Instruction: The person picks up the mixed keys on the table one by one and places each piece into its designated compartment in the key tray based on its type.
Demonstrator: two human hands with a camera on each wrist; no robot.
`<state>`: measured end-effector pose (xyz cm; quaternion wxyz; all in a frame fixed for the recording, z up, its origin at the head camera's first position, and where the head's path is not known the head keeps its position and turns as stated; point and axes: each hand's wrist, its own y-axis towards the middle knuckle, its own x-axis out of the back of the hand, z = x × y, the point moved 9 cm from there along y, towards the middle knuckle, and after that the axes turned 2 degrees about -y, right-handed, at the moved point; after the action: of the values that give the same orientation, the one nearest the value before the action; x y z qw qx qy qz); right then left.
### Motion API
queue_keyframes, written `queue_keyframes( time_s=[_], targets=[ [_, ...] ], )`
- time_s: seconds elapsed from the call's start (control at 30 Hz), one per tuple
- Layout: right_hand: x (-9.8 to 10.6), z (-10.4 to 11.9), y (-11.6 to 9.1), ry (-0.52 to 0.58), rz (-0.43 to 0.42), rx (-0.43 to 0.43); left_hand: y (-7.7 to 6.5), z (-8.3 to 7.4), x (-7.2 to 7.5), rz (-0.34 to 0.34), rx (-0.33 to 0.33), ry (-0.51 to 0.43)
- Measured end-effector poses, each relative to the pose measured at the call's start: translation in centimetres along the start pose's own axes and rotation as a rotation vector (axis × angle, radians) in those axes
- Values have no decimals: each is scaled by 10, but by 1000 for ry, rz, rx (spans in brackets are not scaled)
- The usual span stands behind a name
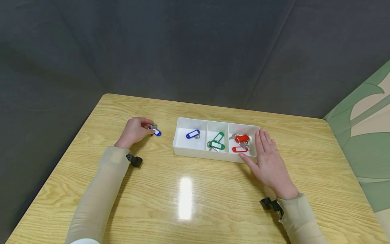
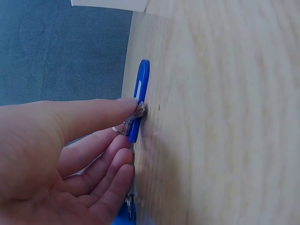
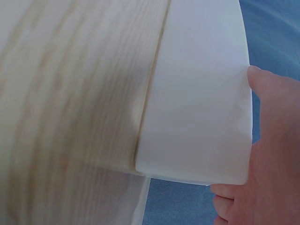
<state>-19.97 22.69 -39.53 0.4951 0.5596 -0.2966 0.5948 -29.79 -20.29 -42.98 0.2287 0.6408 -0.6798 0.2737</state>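
Observation:
My left hand is at the table's left side, its thumb and fingertips on a key with a blue tag. In the left wrist view the thumb lies over the metal key, across the blue tag, and the other fingers curl behind. Part of another blue tag shows below those fingers. My right hand rests against the right end of a white divided tray, fingers straight along that end and thumb at the front rim.
The tray's left compartment holds a blue-tagged key, the middle one green-tagged keys, and the right one red-tagged keys. A dark curtain hangs behind the wooden table.

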Motion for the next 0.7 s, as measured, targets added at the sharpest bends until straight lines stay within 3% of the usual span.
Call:
queue_keyframes(
  time_s=[0.37,0.7],
  targets=[
    [1,0,0,0,-7,7,2,-2,-5,39,-13,35],
    [1,-1,0,-2,-1,6,0,-3,-5,21,-14,1]
  ],
)
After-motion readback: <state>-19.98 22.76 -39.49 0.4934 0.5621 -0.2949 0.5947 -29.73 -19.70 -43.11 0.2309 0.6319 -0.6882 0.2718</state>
